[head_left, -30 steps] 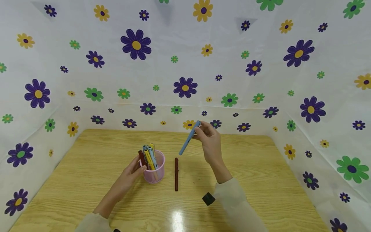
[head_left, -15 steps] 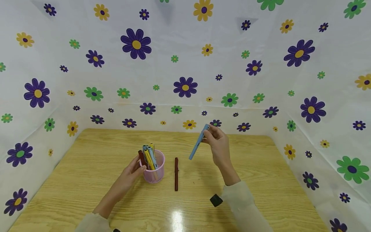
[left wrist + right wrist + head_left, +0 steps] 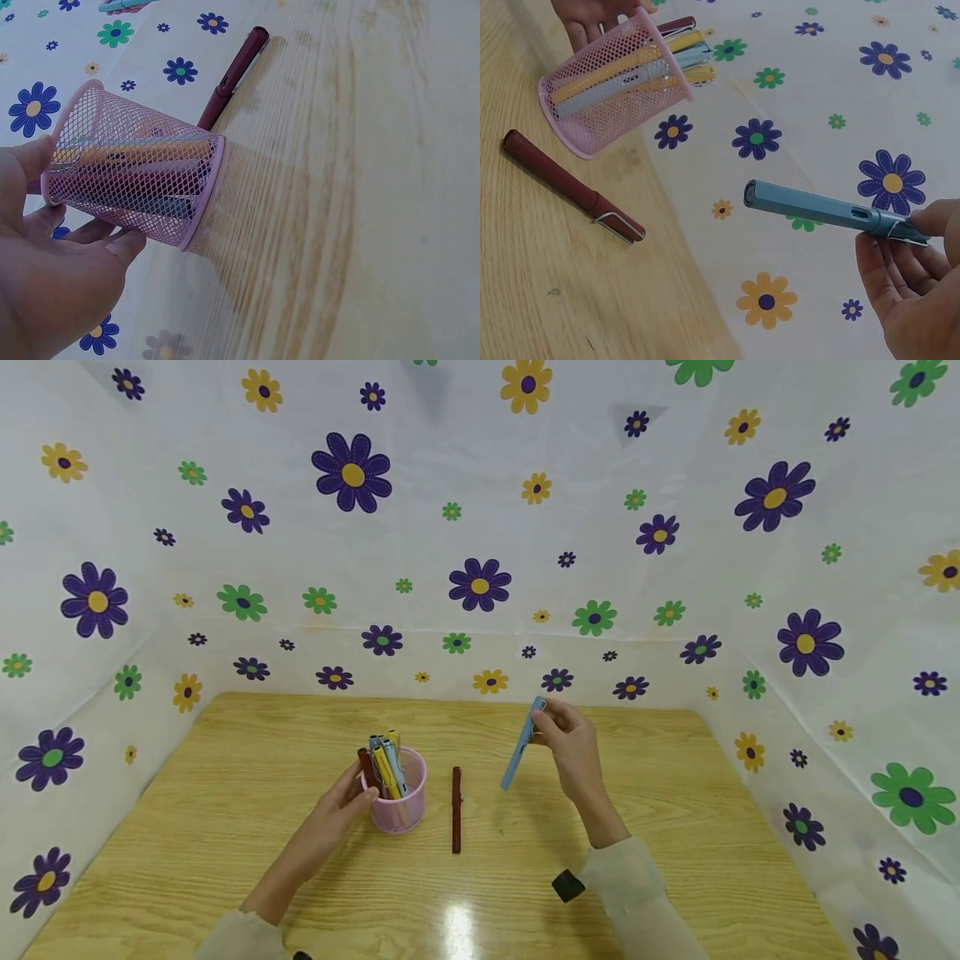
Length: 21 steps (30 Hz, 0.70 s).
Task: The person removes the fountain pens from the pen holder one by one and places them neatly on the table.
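A pink mesh pen cup stands on the wooden table, filled with several yellow, light blue and dark red pens. My left hand grips the cup by its left side, thumb at the rim in the left wrist view. In my right hand a blue pen is pinched near its clip end, tilted above the table with its other end pointing down and left. A dark red pen with a metal clip lies on the table between the cup and my right hand.
White sheeting printed with purple, yellow and green flowers walls the table at the back and both sides. A small black square piece sits by the right cuff.
My right hand has moved right and then lower with the blue pen, away from the cup. The left hand, the cup and the dark red pen on the table stay put.
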{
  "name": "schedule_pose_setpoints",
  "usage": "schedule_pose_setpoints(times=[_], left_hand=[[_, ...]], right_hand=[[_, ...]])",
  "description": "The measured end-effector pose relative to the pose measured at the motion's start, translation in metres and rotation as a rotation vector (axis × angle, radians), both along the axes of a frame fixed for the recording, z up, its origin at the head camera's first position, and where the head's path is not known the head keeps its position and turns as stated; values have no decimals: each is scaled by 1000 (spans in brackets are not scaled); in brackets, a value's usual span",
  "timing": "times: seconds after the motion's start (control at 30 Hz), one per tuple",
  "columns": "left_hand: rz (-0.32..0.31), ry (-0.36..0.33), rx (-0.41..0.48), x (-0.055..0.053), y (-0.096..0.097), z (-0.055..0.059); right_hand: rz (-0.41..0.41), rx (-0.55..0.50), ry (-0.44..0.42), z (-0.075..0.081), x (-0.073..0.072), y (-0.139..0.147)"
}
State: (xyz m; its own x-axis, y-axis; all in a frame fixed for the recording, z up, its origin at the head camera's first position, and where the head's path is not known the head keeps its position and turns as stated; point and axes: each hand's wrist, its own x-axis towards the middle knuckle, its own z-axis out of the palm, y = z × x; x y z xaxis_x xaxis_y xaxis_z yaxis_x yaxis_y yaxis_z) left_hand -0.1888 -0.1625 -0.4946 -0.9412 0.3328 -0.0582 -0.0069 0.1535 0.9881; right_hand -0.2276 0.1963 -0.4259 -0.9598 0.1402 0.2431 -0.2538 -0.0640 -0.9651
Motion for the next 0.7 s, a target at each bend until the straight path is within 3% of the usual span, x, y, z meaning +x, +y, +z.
schedule_pose_setpoints(times=[0.7], left_hand=[[5, -3, 3, 0, 0, -1]], right_hand=[[16, 70, -188, -43, -2, 10]])
